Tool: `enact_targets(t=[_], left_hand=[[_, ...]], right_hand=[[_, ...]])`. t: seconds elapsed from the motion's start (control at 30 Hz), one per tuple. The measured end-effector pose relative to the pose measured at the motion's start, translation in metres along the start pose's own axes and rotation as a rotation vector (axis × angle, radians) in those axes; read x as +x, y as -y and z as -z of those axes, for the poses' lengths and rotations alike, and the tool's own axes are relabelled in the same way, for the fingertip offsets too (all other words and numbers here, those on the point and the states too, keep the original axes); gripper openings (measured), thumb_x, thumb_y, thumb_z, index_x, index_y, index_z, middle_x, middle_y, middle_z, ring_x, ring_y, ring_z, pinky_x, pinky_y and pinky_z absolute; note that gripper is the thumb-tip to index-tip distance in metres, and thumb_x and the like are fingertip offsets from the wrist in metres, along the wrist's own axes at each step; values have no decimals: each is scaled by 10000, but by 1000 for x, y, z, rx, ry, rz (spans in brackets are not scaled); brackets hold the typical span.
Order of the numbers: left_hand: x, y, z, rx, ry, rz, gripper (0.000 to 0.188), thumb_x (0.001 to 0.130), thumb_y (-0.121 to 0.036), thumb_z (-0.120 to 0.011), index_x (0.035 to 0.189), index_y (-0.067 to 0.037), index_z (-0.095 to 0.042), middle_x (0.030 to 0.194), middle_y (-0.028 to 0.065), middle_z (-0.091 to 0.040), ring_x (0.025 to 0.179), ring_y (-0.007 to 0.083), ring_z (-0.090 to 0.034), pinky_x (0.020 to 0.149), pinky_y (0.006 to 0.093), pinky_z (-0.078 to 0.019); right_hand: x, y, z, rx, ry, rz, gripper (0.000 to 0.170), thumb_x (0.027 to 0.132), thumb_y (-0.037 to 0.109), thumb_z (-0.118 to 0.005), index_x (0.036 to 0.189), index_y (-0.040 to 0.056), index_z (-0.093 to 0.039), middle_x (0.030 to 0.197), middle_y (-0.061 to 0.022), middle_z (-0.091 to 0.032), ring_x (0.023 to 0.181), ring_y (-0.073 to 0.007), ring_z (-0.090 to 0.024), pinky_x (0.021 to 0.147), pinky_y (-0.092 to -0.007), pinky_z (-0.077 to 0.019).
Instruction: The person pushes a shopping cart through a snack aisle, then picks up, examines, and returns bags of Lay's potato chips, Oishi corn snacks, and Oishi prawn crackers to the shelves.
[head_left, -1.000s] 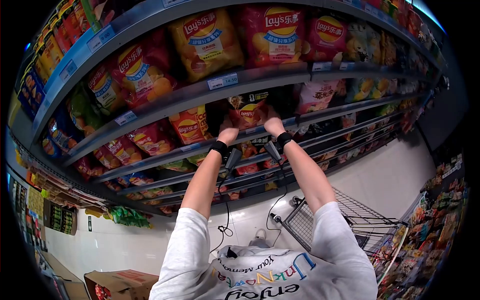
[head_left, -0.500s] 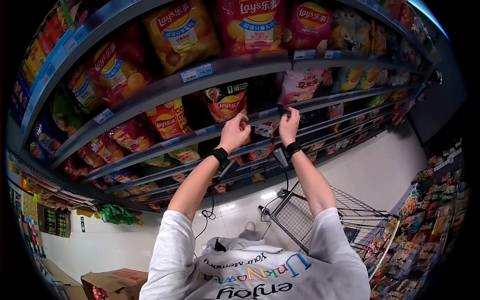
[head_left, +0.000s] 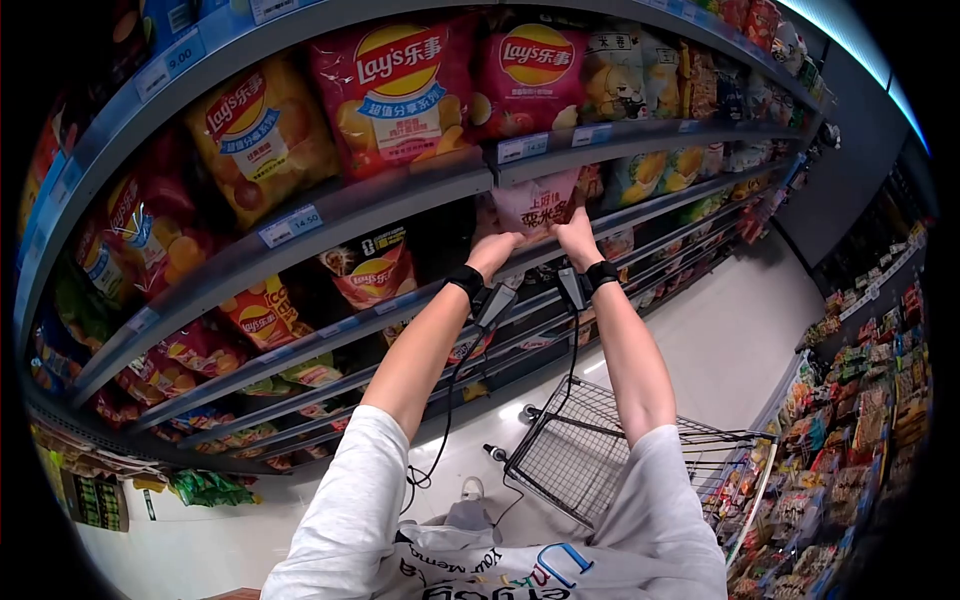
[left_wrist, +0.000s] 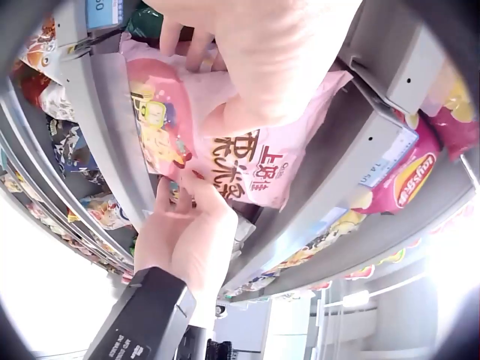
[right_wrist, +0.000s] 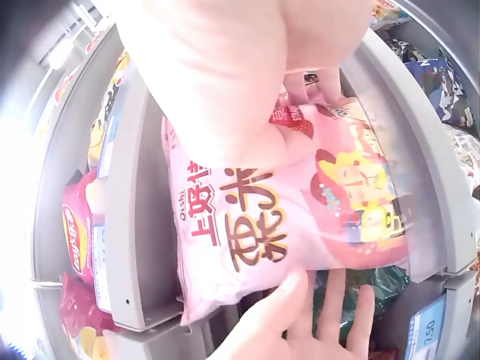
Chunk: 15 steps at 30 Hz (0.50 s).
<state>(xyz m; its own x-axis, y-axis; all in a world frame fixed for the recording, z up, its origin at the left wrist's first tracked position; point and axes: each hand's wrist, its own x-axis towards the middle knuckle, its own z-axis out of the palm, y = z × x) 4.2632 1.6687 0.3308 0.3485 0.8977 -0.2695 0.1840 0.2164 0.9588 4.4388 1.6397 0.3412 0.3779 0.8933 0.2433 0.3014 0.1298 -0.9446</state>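
A pink snack bag with Chinese lettering lies on a middle shelf, its printed front toward me. My left hand holds one side edge: the thumb lies on the front, and the fingers reach behind the edge. At the opposite side my right hand grips the bag, its thumb pressed on the front and its fingers curled round the edge. In the left wrist view the right hand shows below the bag. A dark green bag is partly hidden beside the pink one.
Above are large Lay's chip bags behind a shelf edge with price tags. A black and red Lay's bag stands to the left. A wire shopping cart is below my right arm. Cables hang from the wrist devices.
Both hands have left the black and red Lay's bag and moved right along the shelf to the pink snack bag, which they now hold. The head view has shifted right too.
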Motion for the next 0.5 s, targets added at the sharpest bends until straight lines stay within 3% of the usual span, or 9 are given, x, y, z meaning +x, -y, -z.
enact_targets(t=[0.07,0.1,0.13,0.2,0.27,0.33,0.4,0.47,0.5], left_hand=[[-11,-7,-1,-111,38,8,790,669,-233,-698,1320,-2,-316,1247,242,-491,1139,325,-502,933,330,-398],[-16,-8,0,137,-4,-14,567,713,-294,-675,1126,35,-468,1120,199,-555,1051,267,-537,847,326,-416],[-21,-9,0,386,-45,-35,461,757,-354,-652,931,72,-620,994,157,-619,963,209,-572,762,323,-434],[-35,-14,-3,383,-76,-84,439,754,-310,-672,976,63,-604,1016,153,-617,993,215,-569,790,322,-440],[-36,-12,-7,383,-105,-139,431,752,-266,-692,1022,54,-588,1038,149,-615,1023,222,-567,818,321,-446],[-24,1,-13,206,-190,-728,499,744,-174,-720,1131,55,-505,1090,163,-592,1031,237,-573,854,332,-454],[-23,-1,-13,171,-147,-759,609,721,-110,-737,1229,13,-425,1159,184,-556,1047,255,-568,894,345,-444],[-36,-7,-13,268,-199,-879,674,701,-223,-730,1272,-95,-396,1078,212,-583,1041,370,-549,846,416,-449],[-63,-19,-14,381,-268,-837,699,699,-219,-723,1305,-122,-390,1130,189,-540,1072,359,-527,844,417,-448]], right_hand=[[2,-2,6,-20,157,-91,576,711,-48,-574,1257,-44,-387,1149,-159,-532,1040,-246,-504,889,-319,-401],[0,-3,6,47,136,-67,477,687,-64,-587,1150,-42,-475,1058,-121,-576,971,-214,-532,858,-307,-415],[0,-10,6,47,139,-72,477,687,-64,-587,1150,-42,-475,1058,-121,-576,971,-214,-532,858,-307,-415],[0,-20,5,65,97,70,452,665,-79,-601,1100,-34,-489,1024,-83,-594,926,-182,-549,837,-289,-424],[-6,-19,4,95,65,83,430,643,-85,-622,1057,-31,-523,992,-56,-606,895,-164,-557,816,-283,-431],[-15,-16,6,207,26,74,501,673,-54,-613,1155,-28,-480,1055,-105,-589,967,-195,-552,835,-271,-412],[-25,-4,14,185,-2,70,491,678,-33,-637,1148,-28,-494,1047,-102,-596,966,-189,-557,839,-274,-416],[-41,14,27,90,62,24,464,684,-34,-629,1129,-41,-497,1047,-96,-596,952,-181,-557,840,-275,-420],[-46,11,30,167,62,81,450,672,-45,-610,1109,-50,-502,1032,-83,-599,929,-170,-561,836,-268,-423]])
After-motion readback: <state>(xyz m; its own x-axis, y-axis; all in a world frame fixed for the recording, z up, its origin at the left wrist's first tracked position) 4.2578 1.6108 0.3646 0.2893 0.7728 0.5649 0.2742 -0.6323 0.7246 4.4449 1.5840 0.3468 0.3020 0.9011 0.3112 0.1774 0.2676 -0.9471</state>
